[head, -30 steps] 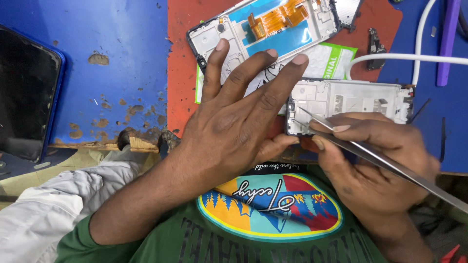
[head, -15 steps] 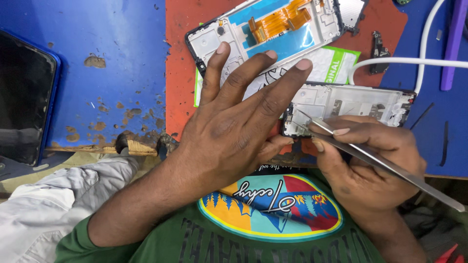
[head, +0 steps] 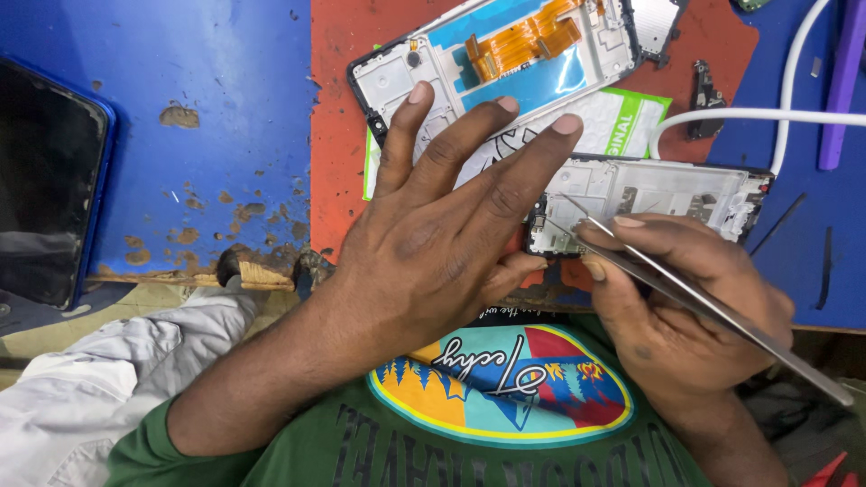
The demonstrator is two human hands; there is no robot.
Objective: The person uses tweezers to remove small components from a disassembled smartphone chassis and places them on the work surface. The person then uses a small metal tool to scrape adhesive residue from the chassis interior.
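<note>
My left hand (head: 442,239) lies flat with fingers spread, resting on the red mat and on a white and green packet (head: 622,117); its thumb touches the left end of a stripped white phone frame (head: 667,194). My right hand (head: 686,307) grips metal tweezers (head: 713,307), whose tips point into the left part of that frame. A second opened phone frame (head: 505,54) with an orange flex cable and a blue inner panel lies just beyond my left fingertips.
A red mat (head: 343,108) lies on a worn blue tabletop (head: 180,81). A dark phone in a blue case (head: 45,180) sits at the far left. A white cable (head: 767,114), a purple tool (head: 843,81) and a small black part (head: 705,95) lie at the right.
The tweezers' tips shifted slightly on the white frame. My left hand stays spread in the same place.
</note>
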